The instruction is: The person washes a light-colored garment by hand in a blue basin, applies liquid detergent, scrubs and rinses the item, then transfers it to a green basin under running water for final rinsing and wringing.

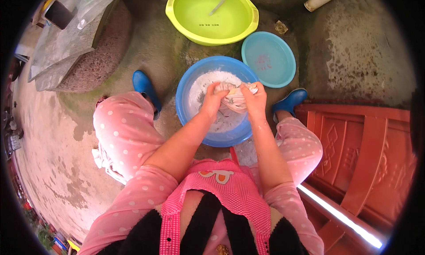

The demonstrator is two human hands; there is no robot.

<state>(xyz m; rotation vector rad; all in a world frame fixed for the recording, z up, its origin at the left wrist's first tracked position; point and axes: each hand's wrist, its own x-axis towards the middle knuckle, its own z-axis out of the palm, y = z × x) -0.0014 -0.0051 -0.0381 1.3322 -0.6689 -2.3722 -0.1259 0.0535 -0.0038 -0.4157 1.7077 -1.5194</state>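
A bunched, wet, light-coloured cloth [235,100] is held above a round blue plastic basin [186,128] between my two hands. My left hand [213,100] grips its left end, thumb on top. At the cloth's right end, my right hand [255,100] is closed on the fabric. Below, whitish suds [225,122] float on the water in the basin. The undersides of both hands' grips are hidden.
Beyond the blue basin stand a yellow-green basin [212,40] of water with a hose [220,3] in it and a smaller teal basin [274,69]. Stone slabs [66,52] bearing a phone [59,15] are at upper left; a red panelled door [362,155] is at right.
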